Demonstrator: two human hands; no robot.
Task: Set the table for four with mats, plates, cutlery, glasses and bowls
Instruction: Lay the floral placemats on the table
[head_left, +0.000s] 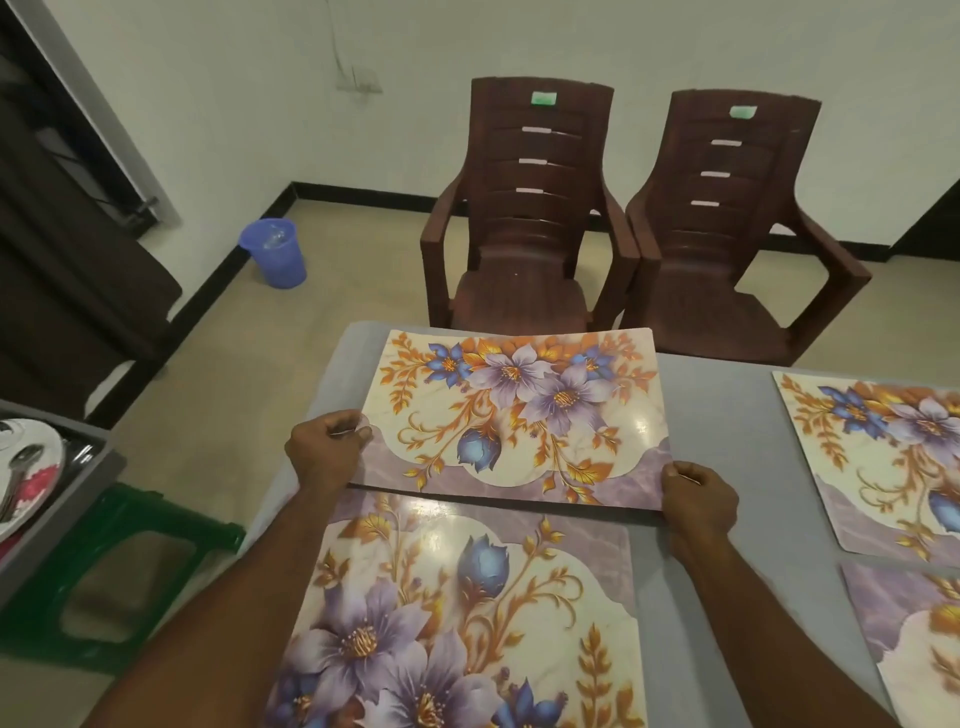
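Note:
A floral mat (514, 410) with purple and blue flowers lies at the far left part of the grey table (717, 447). My left hand (324, 449) pinches its near left corner and my right hand (698, 501) pinches its near right corner. The near edge seems slightly lifted off the table. A second floral mat (467, 613) lies flat just in front of me. Two more mats lie at the right: a far one (883, 457) and a near one (914, 639), both cut off by the frame.
Two brown plastic chairs (524, 218) (727, 228) stand beyond the table's far edge. A grey tray (78, 488) at the left holds a flowered plate (26, 467) and spoons, resting over a green stool (119, 577). A blue bucket (274, 252) stands on the floor by the wall.

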